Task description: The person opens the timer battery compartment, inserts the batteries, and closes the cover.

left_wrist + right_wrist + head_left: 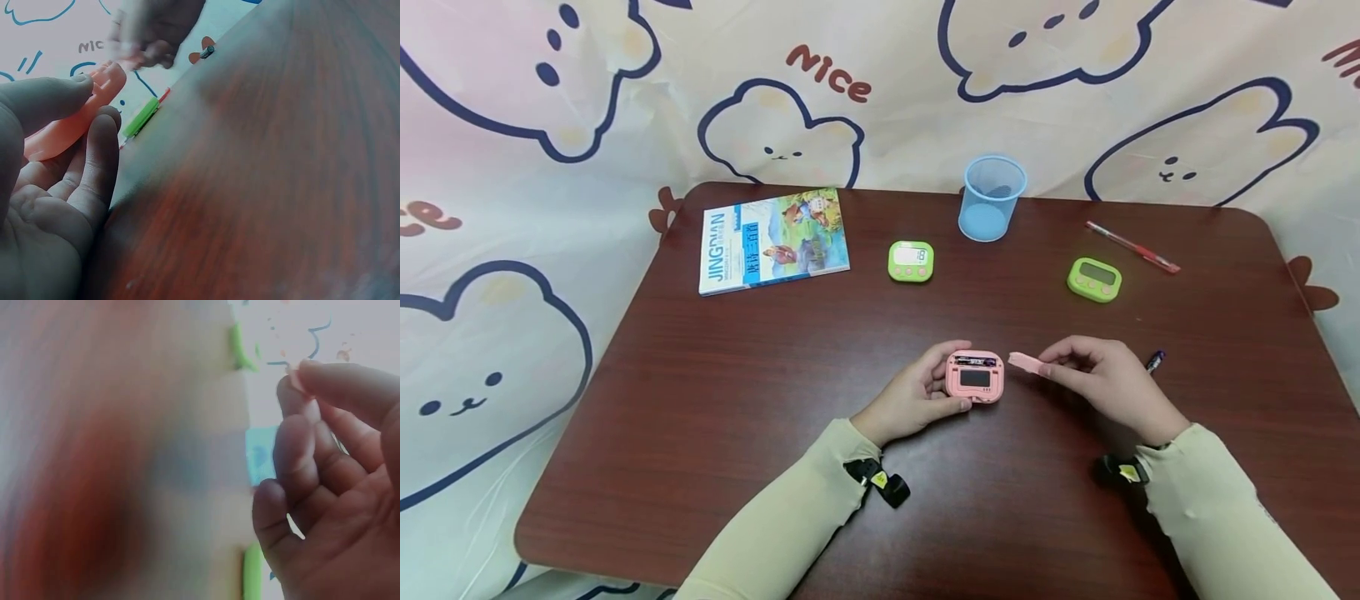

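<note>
My left hand [917, 390] grips a pink digital timer [975, 396] by its left side, its back turned up toward the head camera. The battery slot lies uncovered, with a dark battery [976, 362] in it. Just right of the timer, apart from it, my right hand [1101, 375] pinches a small pink battery cover [1025, 362] between thumb and fingers. In the left wrist view the timer [75, 122] is edge-on between thumb and fingers. The cover [296, 381] is mostly hidden by the fingertips in the right wrist view.
A dark battery [1156, 361] lies behind my right hand. Farther back are two green timers [911, 262] [1094, 280], a red pen [1135, 247], a blue cup [991, 200] and a book [775, 242]. All stand on the brown table [737, 433].
</note>
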A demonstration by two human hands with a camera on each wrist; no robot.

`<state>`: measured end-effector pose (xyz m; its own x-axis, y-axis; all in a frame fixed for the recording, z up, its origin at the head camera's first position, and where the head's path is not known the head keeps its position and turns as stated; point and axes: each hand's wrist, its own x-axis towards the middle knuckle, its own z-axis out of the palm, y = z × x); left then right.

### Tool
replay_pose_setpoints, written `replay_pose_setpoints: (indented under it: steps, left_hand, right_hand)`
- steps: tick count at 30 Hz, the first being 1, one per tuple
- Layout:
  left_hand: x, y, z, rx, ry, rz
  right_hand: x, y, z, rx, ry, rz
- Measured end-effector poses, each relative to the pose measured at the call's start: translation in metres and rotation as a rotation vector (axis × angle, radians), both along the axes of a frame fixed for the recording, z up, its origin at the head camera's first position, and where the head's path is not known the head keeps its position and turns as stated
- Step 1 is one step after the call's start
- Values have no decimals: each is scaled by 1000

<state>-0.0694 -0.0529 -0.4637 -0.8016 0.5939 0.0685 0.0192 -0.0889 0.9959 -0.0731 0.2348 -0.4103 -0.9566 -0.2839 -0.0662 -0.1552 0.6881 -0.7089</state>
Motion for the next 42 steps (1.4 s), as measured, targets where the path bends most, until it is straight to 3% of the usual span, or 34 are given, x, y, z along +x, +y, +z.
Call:
replay_pose_setpoints:
  steps: [9,17,24,31,35,42]
  left_hand:
    - [-1,1,0,-7,-12,-7]
    - [0,1,0,-2,-30,-22]
    - [0,0,0,2,-17,-17]
    - [0,1,0,1,2,-15]
    - [0,0,0,-9,3,-11]
    - [0,-1,2,29,-103,-26]
  right_hand:
    - [-1,-28,11,-94,7,19]
    - [-7,-48,3,-145,62,14]
    - [-6,-63,-8,-327,34,-50]
    - [-2,-69,-17,-428,23,-76]
    - [-2,-71,-23,-478,-38,-89]
    - [5,-82,-36,-538,-192,-162]
